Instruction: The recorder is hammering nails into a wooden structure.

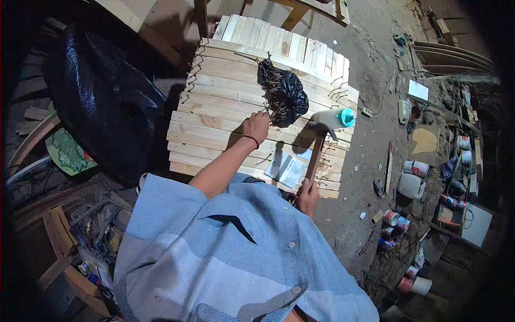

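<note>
My left hand (256,126) reaches to the lower edge of a black plastic bag (290,94) with many nails (275,83) bunched at its open side; its fingertips touch the nails, and whether they pinch one is unclear. My right hand (308,197) is closed around the wooden handle of a claw hammer (317,157), head pointing away from me. Under both lies a surface of pale wooden slats (213,106), with bent nails standing along its left and right sides. A bottle with a turquoise cap (336,118) lies beside the hammer head. A printed paper (285,170) rests near me.
A black woven tarp (100,100) bulges at the left, above wood offcuts (60,233). On the dirt floor at the right are a socket block (366,112), a white jug (411,186), paint cans (391,217) and boards. Wooden frame legs (295,16) stand beyond the slats.
</note>
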A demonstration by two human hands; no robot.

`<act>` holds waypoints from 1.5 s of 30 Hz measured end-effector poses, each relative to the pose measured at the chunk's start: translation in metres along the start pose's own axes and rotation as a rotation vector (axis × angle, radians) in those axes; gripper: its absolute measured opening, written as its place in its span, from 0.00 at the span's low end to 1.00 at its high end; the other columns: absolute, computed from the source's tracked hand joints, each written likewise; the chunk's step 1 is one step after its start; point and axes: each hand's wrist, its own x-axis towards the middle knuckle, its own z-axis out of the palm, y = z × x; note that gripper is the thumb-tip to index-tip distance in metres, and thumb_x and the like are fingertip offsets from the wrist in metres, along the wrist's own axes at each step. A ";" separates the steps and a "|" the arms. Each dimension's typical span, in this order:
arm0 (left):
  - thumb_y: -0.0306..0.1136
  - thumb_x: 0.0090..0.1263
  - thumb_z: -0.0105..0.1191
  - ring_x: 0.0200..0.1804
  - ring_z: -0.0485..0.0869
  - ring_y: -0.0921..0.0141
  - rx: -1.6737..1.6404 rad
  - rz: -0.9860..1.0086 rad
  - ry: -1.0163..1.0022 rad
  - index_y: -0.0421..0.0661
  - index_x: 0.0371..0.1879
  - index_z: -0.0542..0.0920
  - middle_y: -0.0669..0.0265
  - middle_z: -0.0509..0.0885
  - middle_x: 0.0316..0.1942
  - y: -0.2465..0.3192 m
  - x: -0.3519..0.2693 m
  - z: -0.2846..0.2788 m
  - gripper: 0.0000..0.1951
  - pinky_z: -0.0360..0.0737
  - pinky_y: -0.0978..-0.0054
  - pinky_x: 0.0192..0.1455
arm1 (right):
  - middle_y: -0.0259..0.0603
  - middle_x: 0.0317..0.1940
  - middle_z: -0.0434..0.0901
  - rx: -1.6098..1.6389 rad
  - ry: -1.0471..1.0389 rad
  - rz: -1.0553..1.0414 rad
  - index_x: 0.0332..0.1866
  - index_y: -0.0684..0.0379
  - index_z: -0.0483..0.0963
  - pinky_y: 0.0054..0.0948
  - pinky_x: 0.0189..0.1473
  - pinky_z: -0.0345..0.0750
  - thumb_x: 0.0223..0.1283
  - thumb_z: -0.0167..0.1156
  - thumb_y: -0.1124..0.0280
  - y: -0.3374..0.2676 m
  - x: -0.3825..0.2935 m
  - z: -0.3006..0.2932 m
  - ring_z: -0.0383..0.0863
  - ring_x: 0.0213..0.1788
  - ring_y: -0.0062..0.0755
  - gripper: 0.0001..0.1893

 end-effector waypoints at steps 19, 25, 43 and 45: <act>0.29 0.59 0.62 0.35 0.82 0.68 -0.562 -0.259 0.237 0.41 0.34 0.82 0.60 0.81 0.32 -0.087 -0.084 -0.088 0.07 0.78 0.74 0.37 | 0.26 0.16 0.63 0.097 -0.216 -0.018 0.33 0.57 0.66 0.20 0.19 0.61 0.69 0.52 0.57 -0.041 0.012 0.027 0.62 0.17 0.15 0.15; 0.31 0.63 0.59 0.35 0.82 0.66 -0.801 -0.397 0.510 0.38 0.35 0.82 0.57 0.83 0.30 -0.126 -0.070 -0.086 0.09 0.77 0.71 0.40 | 0.26 0.16 0.63 0.109 -0.210 -0.031 0.33 0.57 0.67 0.20 0.18 0.60 0.69 0.52 0.59 -0.055 0.008 0.035 0.61 0.16 0.15 0.13; 0.29 0.65 0.56 0.34 0.86 0.63 -0.653 -0.479 0.750 0.42 0.37 0.79 0.58 0.86 0.30 -0.229 -0.029 -0.110 0.05 0.80 0.68 0.35 | 0.39 0.14 0.69 -0.207 -0.429 -0.218 0.30 0.64 0.68 0.30 0.21 0.65 0.68 0.53 0.60 -0.100 0.012 0.076 0.66 0.18 0.25 0.16; 0.29 0.66 0.56 0.35 0.86 0.62 -0.685 -0.499 0.767 0.43 0.37 0.78 0.57 0.85 0.30 -0.225 -0.032 -0.111 0.05 0.80 0.67 0.35 | 0.39 0.14 0.69 -0.249 -0.479 -0.268 0.30 0.64 0.68 0.30 0.21 0.65 0.68 0.53 0.60 -0.100 0.015 0.082 0.67 0.17 0.26 0.17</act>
